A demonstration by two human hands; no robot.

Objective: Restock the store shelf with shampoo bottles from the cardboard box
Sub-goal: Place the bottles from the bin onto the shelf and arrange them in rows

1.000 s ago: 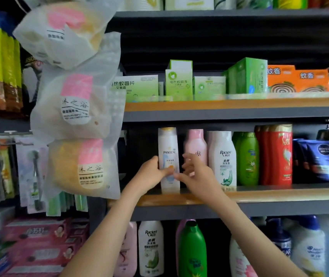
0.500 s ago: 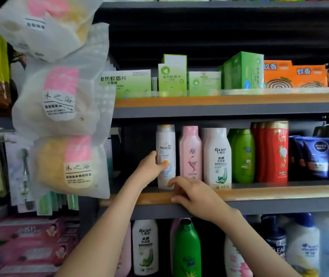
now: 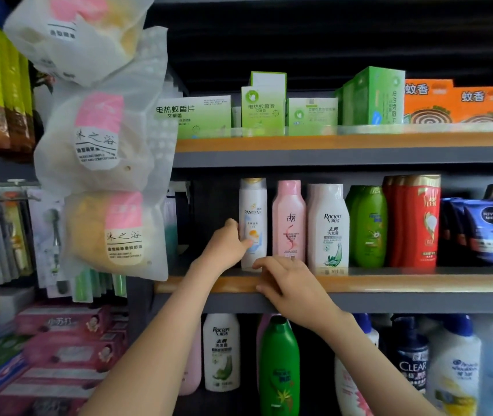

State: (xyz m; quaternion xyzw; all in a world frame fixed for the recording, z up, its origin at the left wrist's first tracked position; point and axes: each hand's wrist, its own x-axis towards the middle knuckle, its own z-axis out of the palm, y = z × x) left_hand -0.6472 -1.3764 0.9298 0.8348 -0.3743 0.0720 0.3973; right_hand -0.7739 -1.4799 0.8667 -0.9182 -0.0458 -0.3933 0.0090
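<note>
A white Pantene shampoo bottle (image 3: 252, 214) stands upright at the left end of the middle shelf (image 3: 404, 282). My left hand (image 3: 227, 247) grips its lower left side, thumb across the label. To its right stand a pink bottle (image 3: 288, 220), a white Racien bottle (image 3: 327, 226), green bottles (image 3: 369, 226) and red bottles (image 3: 419, 220). My right hand (image 3: 291, 288) rests on the shelf's front edge below the pink bottle, fingers curled over the lip, holding nothing. The cardboard box is out of view.
Green and orange boxes (image 3: 371, 97) fill the shelf above. More bottles (image 3: 278, 367) stand on the shelf below. Bagged bath sponges (image 3: 107, 232) hang at the left, close to my left arm. Blue Nivea tubes (image 3: 488, 229) sit at the far right.
My right hand came off the Pantene bottle and dropped to the shelf's front edge. My left hand kept hold of the bottle, which now stands flush beside the pink one.
</note>
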